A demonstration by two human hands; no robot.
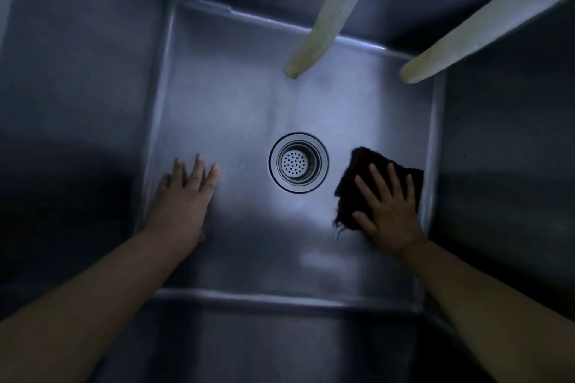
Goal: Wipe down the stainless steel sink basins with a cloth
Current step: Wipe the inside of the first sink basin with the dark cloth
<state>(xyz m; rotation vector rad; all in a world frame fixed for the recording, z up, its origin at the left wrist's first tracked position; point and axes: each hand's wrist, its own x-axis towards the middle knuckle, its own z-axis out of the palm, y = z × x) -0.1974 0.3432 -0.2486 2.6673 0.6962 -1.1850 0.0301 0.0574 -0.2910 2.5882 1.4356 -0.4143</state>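
Right hand (pixel 389 211) spread flat, pressing the cloth (pixel 354 177) onto the sink (pixel 217 102) floor to wipe; left hand (pixel 183 196) flat, bracing.

Steel basin floor (pixel 236 96): drain strainer (pixel 298 162) centre, dark cloth (pixel 357 186) right.

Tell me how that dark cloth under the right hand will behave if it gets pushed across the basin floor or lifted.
The dark cloth looks floppy: it lies flat under the right hand, with frayed threads at one corner. Lifted, it would probably droop. Pushed across the smooth sink floor, it should slide easily, though an edge may bunch or fold over.
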